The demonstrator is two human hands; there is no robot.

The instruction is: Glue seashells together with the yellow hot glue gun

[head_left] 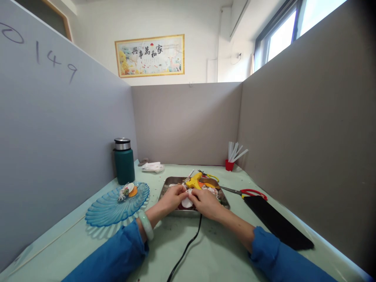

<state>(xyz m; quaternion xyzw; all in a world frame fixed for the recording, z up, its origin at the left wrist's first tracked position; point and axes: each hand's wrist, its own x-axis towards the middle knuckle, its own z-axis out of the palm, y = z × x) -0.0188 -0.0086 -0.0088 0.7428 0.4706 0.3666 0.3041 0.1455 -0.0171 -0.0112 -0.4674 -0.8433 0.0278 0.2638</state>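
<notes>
My left hand (175, 196) and my right hand (205, 201) meet over a shallow metal tray (166, 184). Their fingertips are pinched together around a small white piece (189, 191), mostly covered by the fingers, so its kind does not show. Just below the fingertips is a round, white, flat piece (187, 202), apparently shell-like. Behind my fingers a yellow glue gun (194, 181) lies across the tray among orange, white and pinkish bits. A black cord (189, 243) runs from the tray towards me.
To the left, a blue fluted glass plate (110, 209) holds a small shell-like cluster (128, 191); a green bottle (124, 166) stands behind. Right are red-handled scissors (254, 192) and a black flat strip (277, 221). Farther back are yellow-handled pliers (212, 177) and a red cup (229, 166) of white sticks.
</notes>
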